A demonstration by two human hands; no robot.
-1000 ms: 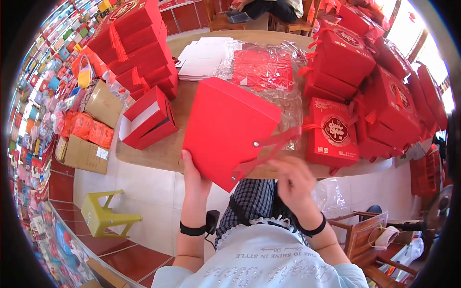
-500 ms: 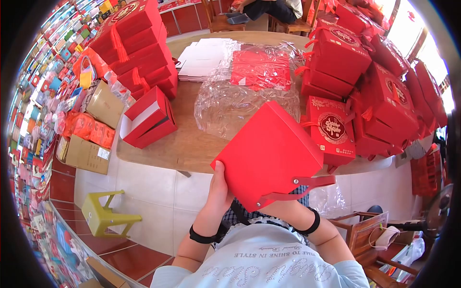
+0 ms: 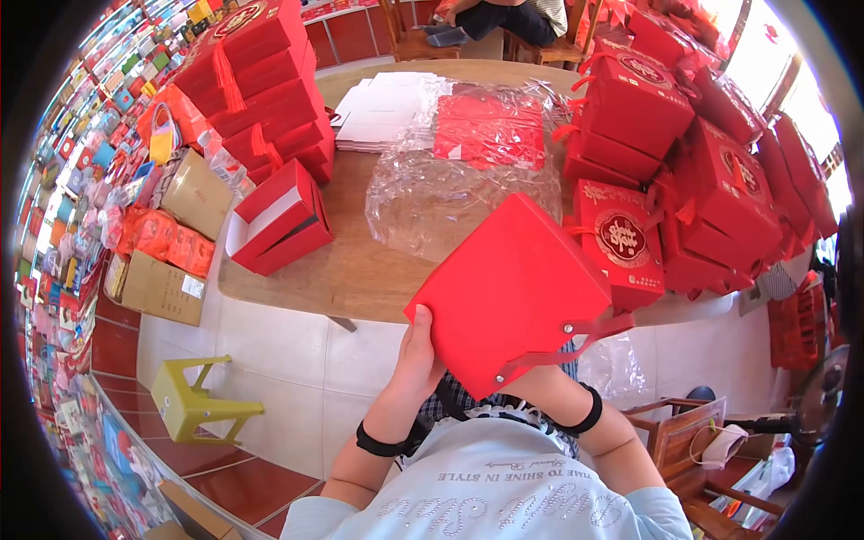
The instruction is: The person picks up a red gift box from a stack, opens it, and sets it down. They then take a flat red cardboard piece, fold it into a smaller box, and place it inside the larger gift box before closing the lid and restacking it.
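left hand (image 3: 421, 353): fingers grasp red box (image 3: 508, 292) at lower left edge.
right hand: hidden under box; finger state cannot be told.

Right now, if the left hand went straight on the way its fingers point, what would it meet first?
The left hand points up against the red box it already grips; beyond that, probably the clear plastic sheet on the table, though depth is unclear.

a single head-worn fisheye camera looks steeply down and forward over the wearer's chest, close to the plain red cardboard box (image 3: 508, 292), with the round wooden table (image 3: 360, 270) farther ahead and tiled floor below.
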